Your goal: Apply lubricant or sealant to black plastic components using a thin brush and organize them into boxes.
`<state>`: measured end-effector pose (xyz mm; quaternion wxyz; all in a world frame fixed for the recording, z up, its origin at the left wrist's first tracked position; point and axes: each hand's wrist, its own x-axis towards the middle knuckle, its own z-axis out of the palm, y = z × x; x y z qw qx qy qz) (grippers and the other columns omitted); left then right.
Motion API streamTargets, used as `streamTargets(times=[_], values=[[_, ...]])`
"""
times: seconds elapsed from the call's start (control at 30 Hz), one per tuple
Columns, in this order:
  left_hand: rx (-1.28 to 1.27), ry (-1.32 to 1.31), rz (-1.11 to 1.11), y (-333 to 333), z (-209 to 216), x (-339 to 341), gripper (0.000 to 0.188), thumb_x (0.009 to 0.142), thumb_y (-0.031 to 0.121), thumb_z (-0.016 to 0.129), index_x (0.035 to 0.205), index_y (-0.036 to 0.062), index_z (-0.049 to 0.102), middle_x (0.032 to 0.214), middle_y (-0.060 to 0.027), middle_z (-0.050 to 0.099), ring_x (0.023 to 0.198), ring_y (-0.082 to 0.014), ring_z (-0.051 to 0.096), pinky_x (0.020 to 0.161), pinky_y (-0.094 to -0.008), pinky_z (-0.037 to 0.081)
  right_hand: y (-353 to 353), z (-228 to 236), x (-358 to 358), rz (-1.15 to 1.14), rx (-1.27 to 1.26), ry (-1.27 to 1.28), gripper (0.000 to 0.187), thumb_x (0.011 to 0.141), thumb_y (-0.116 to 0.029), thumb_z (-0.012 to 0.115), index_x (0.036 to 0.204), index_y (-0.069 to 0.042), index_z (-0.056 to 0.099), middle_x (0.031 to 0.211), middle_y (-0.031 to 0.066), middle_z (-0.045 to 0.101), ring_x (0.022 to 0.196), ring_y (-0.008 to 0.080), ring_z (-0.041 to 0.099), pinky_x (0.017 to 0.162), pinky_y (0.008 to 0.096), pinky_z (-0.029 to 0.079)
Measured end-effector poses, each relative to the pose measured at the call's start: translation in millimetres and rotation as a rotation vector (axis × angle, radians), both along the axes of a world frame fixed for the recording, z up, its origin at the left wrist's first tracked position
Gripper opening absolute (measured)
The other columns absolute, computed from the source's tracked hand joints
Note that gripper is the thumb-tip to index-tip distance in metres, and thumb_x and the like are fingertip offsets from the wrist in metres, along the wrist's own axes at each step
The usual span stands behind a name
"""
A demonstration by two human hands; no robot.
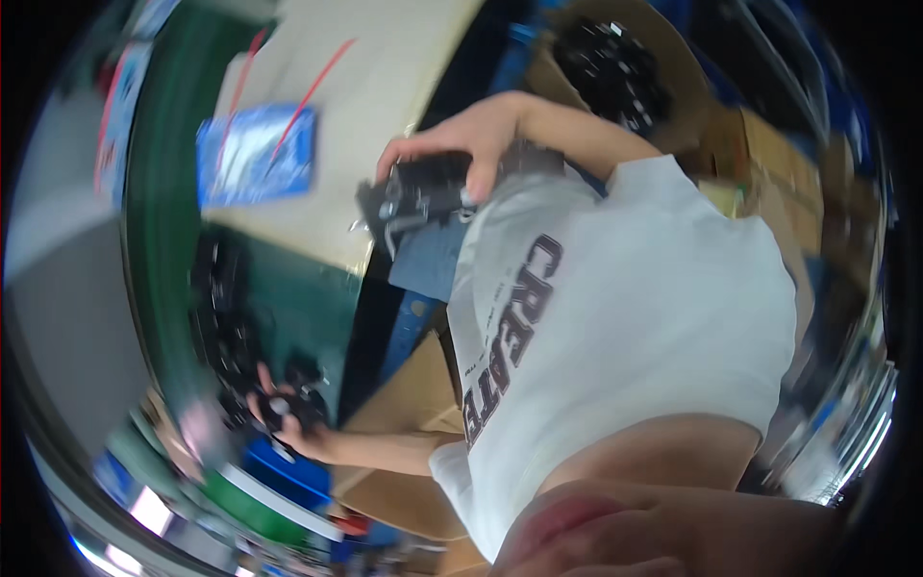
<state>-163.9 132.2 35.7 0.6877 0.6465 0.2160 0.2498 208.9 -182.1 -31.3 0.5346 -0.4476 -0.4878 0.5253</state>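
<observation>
My right hand (pixel 481 144), in the upper middle of the view, is closed over a black block-shaped part (pixel 428 178) with metal brackets and a bent metal hook at its end. The part is held close against my white shirt, by the table's edge. At the lower left, my left hand (pixel 284 418) has its fingers round a black part (pixel 293 406) with a small silvery centre; blur hides its kind. That hand is beside a row of similar black parts (pixel 226 322) on the green table surface (pixel 298 298).
A blue flat packet (pixel 258 154) lies on a cream sheet (pixel 375 87) with red strips. An open carton (pixel 413 413) stands beside my left forearm. Another box (pixel 673 38) holds several black parts (pixel 611 72). A blue bin (pixel 288 471) is below my left hand.
</observation>
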Motion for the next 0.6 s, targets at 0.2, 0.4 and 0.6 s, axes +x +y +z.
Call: streamTargets(times=[0.2,0.4,0.6], values=[[-0.069,0.136,-0.124,-10.8,-3.8,0.1,0.069,0.073,0.028,0.065,0.136,0.0147,0.038,0.142,-0.0207,0.037,0.09,-0.0192,0.056,0.084,-0.0257,0.043,-143.5,-136.7,33.7,-0.718,0.068,1.023,0.052,0.068,-0.03,0.066,0.109,0.0,0.056,0.095,0.0182,0.061,0.08,0.0293,0.06,0.06,0.0305,0.051],[-0.17,0.159,-0.206,-18.7,-1.4,32.9,0.07,0.072,0.026,0.068,0.134,0.0145,0.038,0.141,-0.0222,0.038,0.086,-0.0192,0.056,0.083,-0.0262,0.043,-268.0,-148.4,6.7,-1.32,0.155,0.9,0.052,0.071,-0.042,0.063,0.106,-0.003,0.058,0.093,0.0127,0.062,0.072,0.0206,0.058,0.059,0.0298,0.048],[-0.195,0.181,-0.323,-41.5,7.9,60.5,0.072,0.071,0.025,0.069,0.135,0.0169,0.038,0.143,-0.0198,0.037,0.088,-0.0184,0.056,0.081,-0.0247,0.044,-298.5,-217.3,-7.1,-2.029,0.13,1.305,0.053,0.074,-0.051,0.059,0.103,-0.006,0.06,0.09,0.0104,0.063,0.073,0.0222,0.058,0.068,0.0341,0.048]])
